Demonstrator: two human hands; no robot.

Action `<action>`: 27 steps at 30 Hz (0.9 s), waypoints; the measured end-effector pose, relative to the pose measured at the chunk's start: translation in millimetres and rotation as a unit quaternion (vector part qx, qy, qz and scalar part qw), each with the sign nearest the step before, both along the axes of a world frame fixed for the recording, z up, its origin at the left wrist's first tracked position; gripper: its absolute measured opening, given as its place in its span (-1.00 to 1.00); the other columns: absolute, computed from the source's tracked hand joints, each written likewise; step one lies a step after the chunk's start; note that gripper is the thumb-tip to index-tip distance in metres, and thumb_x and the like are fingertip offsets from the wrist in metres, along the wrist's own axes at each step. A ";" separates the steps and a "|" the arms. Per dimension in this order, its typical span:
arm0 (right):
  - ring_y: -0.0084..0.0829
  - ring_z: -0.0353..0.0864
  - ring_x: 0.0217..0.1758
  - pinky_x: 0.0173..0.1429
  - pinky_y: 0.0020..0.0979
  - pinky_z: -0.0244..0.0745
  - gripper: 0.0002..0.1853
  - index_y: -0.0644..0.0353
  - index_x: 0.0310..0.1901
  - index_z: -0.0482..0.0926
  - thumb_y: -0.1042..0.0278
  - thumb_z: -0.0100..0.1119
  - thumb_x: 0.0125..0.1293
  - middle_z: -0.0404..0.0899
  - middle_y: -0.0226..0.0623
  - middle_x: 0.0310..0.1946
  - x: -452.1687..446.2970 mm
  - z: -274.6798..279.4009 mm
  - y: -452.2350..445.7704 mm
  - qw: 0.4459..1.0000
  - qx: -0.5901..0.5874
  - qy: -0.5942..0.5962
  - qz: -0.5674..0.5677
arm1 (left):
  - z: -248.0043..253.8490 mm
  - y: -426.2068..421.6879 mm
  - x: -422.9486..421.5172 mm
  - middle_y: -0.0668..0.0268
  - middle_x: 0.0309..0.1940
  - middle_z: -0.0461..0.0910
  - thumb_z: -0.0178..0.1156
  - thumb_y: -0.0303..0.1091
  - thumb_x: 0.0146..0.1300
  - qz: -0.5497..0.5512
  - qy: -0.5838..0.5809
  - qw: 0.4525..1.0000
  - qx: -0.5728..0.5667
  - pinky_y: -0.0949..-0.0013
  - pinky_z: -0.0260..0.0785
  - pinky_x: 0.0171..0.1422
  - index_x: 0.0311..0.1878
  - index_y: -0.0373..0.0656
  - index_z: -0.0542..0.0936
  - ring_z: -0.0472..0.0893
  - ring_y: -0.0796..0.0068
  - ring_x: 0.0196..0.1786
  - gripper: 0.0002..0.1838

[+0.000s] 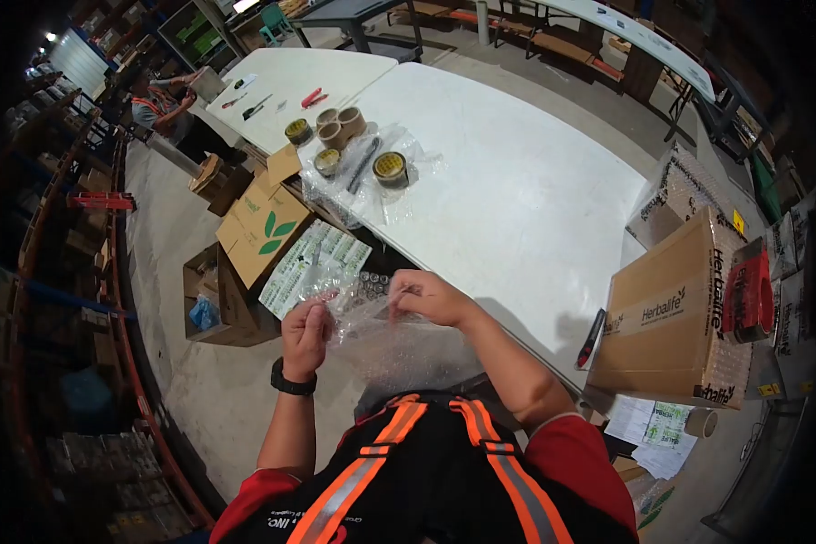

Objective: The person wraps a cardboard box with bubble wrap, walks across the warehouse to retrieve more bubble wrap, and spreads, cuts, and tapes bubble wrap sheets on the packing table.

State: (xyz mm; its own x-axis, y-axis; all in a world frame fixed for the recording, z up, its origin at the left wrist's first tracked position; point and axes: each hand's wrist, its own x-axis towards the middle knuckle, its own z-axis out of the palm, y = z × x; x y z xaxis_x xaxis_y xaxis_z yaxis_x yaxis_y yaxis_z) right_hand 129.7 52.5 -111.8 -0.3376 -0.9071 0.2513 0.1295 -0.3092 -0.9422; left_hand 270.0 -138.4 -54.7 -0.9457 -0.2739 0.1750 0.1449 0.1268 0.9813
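A sheet of clear bubble wrap (394, 349) hangs in front of my body, held up between both hands. My left hand (308, 331), with a black watch on the wrist, pinches its left part, thumb uppermost. Fingers curled, my right hand (426, 297) grips the upper right part near the table edge. Just beyond the hands, an open carton (256, 218) with a green leaf print holds a green-and-white printed sheet (310, 263) and several dark round tops (374, 286), partly covered by the wrap.
On the white table (517, 181) lie several tape rolls (390, 169), more bubble wrap (354, 195) and a red cutter (313, 97). A wrapped Herbalife box (662, 313) stands at the right, a tape dispenser (748, 290) against it. Another person (163, 109) works at the far left.
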 end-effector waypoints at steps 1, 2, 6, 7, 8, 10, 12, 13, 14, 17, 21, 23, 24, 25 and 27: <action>-0.55 0.52 -0.38 -0.23 -0.47 0.45 -0.92 0.27 -0.28 0.48 0.49 0.05 0.22 0.55 -0.35 -0.43 -1.8 7.2 1.2 0.995 0.041 -0.025 -0.086 | -5.1 -7.6 -5.0 0.52 -0.65 0.31 -0.06 -0.31 0.40 0.003 0.008 1.000 -0.006 0.63 0.09 -0.50 -0.02 -0.35 0.53 0.23 0.76 -0.61 -0.69; -0.55 0.50 -0.41 -0.27 -0.46 0.45 -0.93 0.27 -0.30 0.48 0.48 0.06 0.22 0.54 -0.37 -0.46 3.5 12.6 3.1 0.980 0.084 -0.058 -0.170 | -10.5 -13.4 -3.8 0.51 -0.66 0.31 -0.08 -0.32 0.40 0.005 0.009 1.000 -0.008 0.63 0.08 -0.51 -0.02 -0.35 0.53 0.24 0.76 -0.61 -0.69; -0.53 0.52 -0.44 -0.40 -0.44 0.38 -0.83 0.21 -0.26 0.50 0.31 0.16 0.18 0.50 -0.29 -0.57 4.6 54.8 14.2 0.922 0.238 0.214 -0.216 | -23.4 -40.3 -24.7 0.50 -0.66 0.33 -0.08 -0.33 0.40 0.004 0.050 0.998 -0.023 0.61 0.08 -0.53 -0.09 -0.33 0.54 0.25 0.75 -0.61 -0.72; -0.53 0.52 -0.44 -0.40 -0.44 0.38 -0.83 0.21 -0.26 0.50 0.31 0.16 0.18 0.50 -0.29 -0.57 3.6 57.5 14.4 0.918 0.245 0.216 -0.224 | -25.8 -49.6 -31.9 0.50 -0.66 0.33 -0.08 -0.33 0.40 -0.006 0.054 0.998 -0.017 0.61 0.08 -0.53 -0.09 -0.33 0.54 0.25 0.75 -0.61 -0.72; -0.38 0.54 -0.40 -0.32 -0.37 0.40 -0.78 0.19 -0.25 0.50 0.24 0.17 0.15 0.53 -0.20 -0.51 5.2 58.9 14.6 0.880 0.315 0.298 -0.191 | -29.3 -59.4 -36.5 0.50 -0.66 0.33 -0.07 -0.34 0.40 -0.010 0.064 0.998 -0.029 0.61 0.08 -0.53 -0.10 -0.32 0.55 0.25 0.75 -0.62 -0.73; -0.23 0.56 -0.35 -0.25 -0.31 0.43 -0.74 0.17 -0.25 0.51 0.17 0.17 0.12 0.55 -0.11 -0.46 5.6 55.0 13.9 0.823 0.394 0.377 -0.159 | -39.1 -82.2 -47.2 0.49 -0.67 0.33 -0.07 -0.35 0.40 -0.022 0.079 0.996 -0.030 0.61 0.07 -0.53 -0.12 -0.32 0.55 0.24 0.76 -0.62 -0.74; -0.08 0.54 -0.25 -0.18 -0.19 0.40 -0.74 0.17 -0.27 0.51 0.16 0.16 0.12 0.57 -0.05 -0.41 -1.2 26.5 11.2 0.773 0.493 0.382 -0.120 | -50.9 -110.3 -60.4 0.48 -0.69 0.32 -0.05 -0.36 0.39 -0.019 0.099 0.994 -0.038 0.61 0.07 -0.53 -0.13 -0.31 0.56 0.24 0.76 -0.62 -0.75; -0.08 0.54 -0.25 -0.18 -0.19 0.40 -0.74 0.17 -0.27 0.51 0.16 0.16 0.12 0.57 -0.05 -0.41 -1.6 9.5 13.8 0.767 0.502 0.380 -0.123 | -55.9 -122.3 -66.2 0.49 -0.70 0.31 -0.05 -0.36 0.38 -0.031 0.090 0.995 -0.042 0.60 0.08 -0.53 -0.12 -0.29 0.56 0.24 0.76 -0.62 -0.76; -0.11 0.54 -0.31 -0.21 -0.21 0.41 -0.75 0.17 -0.28 0.50 0.16 0.14 0.14 0.56 -0.07 -0.44 1.4 -8.7 17.7 0.801 0.431 0.339 -0.240 | -56.3 -129.2 -70.3 0.49 -0.70 0.31 -0.05 -0.36 0.38 -0.039 0.089 0.995 -0.033 0.60 0.08 -0.53 -0.12 -0.29 0.56 0.24 0.76 -0.62 -0.76; -0.15 0.51 -0.44 -0.29 -0.25 0.41 -0.76 0.17 -0.29 0.48 0.16 0.13 0.19 0.52 -0.11 -0.52 15.9 2.4 1.5 0.802 0.345 0.220 -0.434 | -67.6 -149.5 -84.9 0.46 -0.71 0.32 -0.04 -0.39 0.36 -0.044 0.081 0.992 -0.084 0.55 0.12 -0.52 -0.30 -0.28 0.57 0.27 0.71 -0.63 -0.77; -0.20 0.45 -0.57 -0.37 -0.30 0.40 -0.68 0.16 -0.23 0.48 0.08 0.20 0.17 0.44 -0.16 -0.64 33.3 35.6 -12.2 0.728 0.390 0.283 -0.488 | -111.3 -180.1 -112.4 0.38 -0.72 0.36 -0.07 -0.34 0.36 -0.028 0.103 0.988 -0.110 0.47 0.17 -0.52 -0.56 -0.26 0.44 0.32 0.62 -0.64 -0.65; -0.18 0.52 -0.51 -0.34 -0.25 0.42 -0.66 0.14 -0.22 0.54 0.07 0.25 0.10 0.46 -0.13 -0.64 42.6 54.4 -9.8 0.706 0.515 0.285 -0.393 | -129.3 -186.0 -127.0 0.35 -0.74 0.36 -0.10 -0.28 0.36 -0.039 0.101 0.988 -0.107 0.45 0.16 -0.53 -0.61 -0.26 0.39 0.33 0.59 -0.64 -0.60; -0.18 0.52 -0.51 -0.34 -0.25 0.42 -0.66 0.14 -0.22 0.54 0.07 0.25 0.10 0.46 -0.13 -0.64 45.4 46.0 1.9 0.701 0.522 0.274 -0.402 | -138.7 -187.0 -136.1 0.35 -0.74 0.36 -0.10 -0.28 0.36 -0.055 0.099 0.988 -0.105 0.45 0.16 -0.53 -0.61 -0.26 0.39 0.33 0.59 -0.64 -0.60; -0.17 0.53 -0.49 -0.33 -0.23 0.42 -0.69 0.15 -0.27 0.56 0.11 0.26 0.07 0.48 -0.13 -0.62 49.9 28.7 21.8 0.708 0.526 0.280 -0.379 | -146.8 -186.7 -144.9 0.35 -0.74 0.35 -0.10 -0.29 0.35 -0.058 0.111 0.984 -0.126 0.44 0.15 -0.53 -0.60 -0.26 0.39 0.33 0.57 -0.65 -0.61; -0.15 0.55 -0.45 -0.30 -0.25 0.43 -0.79 0.20 -0.40 0.58 0.24 0.22 0.01 0.55 -0.15 -0.54 59.1 10.7 46.8 0.696 0.572 0.250 -0.354 | -151.7 -182.6 -159.2 0.30 -0.75 0.33 -0.08 -0.30 0.32 -0.084 0.100 0.982 -0.137 0.38 0.12 -0.54 -0.58 -0.27 0.39 0.32 0.50 -0.67 -0.64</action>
